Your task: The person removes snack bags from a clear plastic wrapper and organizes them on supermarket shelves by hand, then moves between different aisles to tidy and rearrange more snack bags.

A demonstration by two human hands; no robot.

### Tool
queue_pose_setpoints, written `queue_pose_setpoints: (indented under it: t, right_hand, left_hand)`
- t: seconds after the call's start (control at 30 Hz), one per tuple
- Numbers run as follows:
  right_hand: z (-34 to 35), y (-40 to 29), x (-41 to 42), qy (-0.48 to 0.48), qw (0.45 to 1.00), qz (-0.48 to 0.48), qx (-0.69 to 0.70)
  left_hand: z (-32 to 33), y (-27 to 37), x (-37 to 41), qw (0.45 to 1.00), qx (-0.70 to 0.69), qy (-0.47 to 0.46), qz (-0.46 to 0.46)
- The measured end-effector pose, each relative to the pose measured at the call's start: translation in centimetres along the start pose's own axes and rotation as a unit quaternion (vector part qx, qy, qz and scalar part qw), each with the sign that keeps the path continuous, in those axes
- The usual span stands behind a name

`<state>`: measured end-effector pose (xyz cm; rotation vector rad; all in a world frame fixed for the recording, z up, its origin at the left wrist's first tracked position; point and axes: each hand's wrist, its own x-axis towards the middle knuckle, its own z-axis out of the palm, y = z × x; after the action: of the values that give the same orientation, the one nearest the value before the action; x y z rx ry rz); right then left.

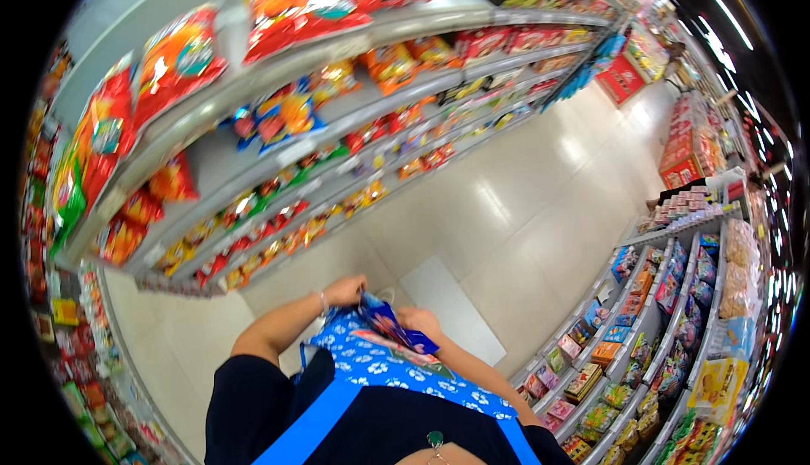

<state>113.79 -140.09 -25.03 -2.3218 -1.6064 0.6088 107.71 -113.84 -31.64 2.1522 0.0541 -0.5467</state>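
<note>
In front of my chest is a shiny dark blue snack bag (387, 322), partly crumpled and seen edge-on. My left hand (345, 290), with a bracelet at its wrist, grips the bag's upper end. The fingers of my right hand (419, 321) curl around its other side and are partly hidden. Just below the bag hangs the blue flowered apron (405, 373) that I wear over a dark top. Any writing on the bag is too small and blurred to tell.
A tiered grey shelf (209, 114) runs along the left and far side, with large red snack bags (304, 9) on top. To the right stands another shelf (658, 345) of small packets and boxes. Tiled floor (506, 212) lies between. Red cartons (682, 170) stand farther off.
</note>
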Motion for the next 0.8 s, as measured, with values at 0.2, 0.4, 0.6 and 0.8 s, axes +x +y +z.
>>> queue_pose_setpoints:
  t: [0.2,0.4,0.6,0.8]
  right_hand:
    - [-4.1,6.6,-3.0,0.109,0.978,-0.034,0.174]
    - [-7.3,13.1,-4.0,-0.042,0.960,0.103,0.257]
    - [-5.7,22.8,-6.8,0.032,0.989,-0.030,0.141]
    - [-8.2,27.9,-10.3,-0.074,0.987,-0.145,-0.010]
  left_hand:
    - [0.3,4.7,8.0,0.995,-0.035,-0.091,0.028]
    - [0.6,9.5,14.3,0.997,-0.064,-0.051,0.007]
    - [3.3,14.2,16.5,0.999,0.002,0.026,0.030]
    - [9.9,16.6,15.7,0.996,0.046,0.047,0.066]
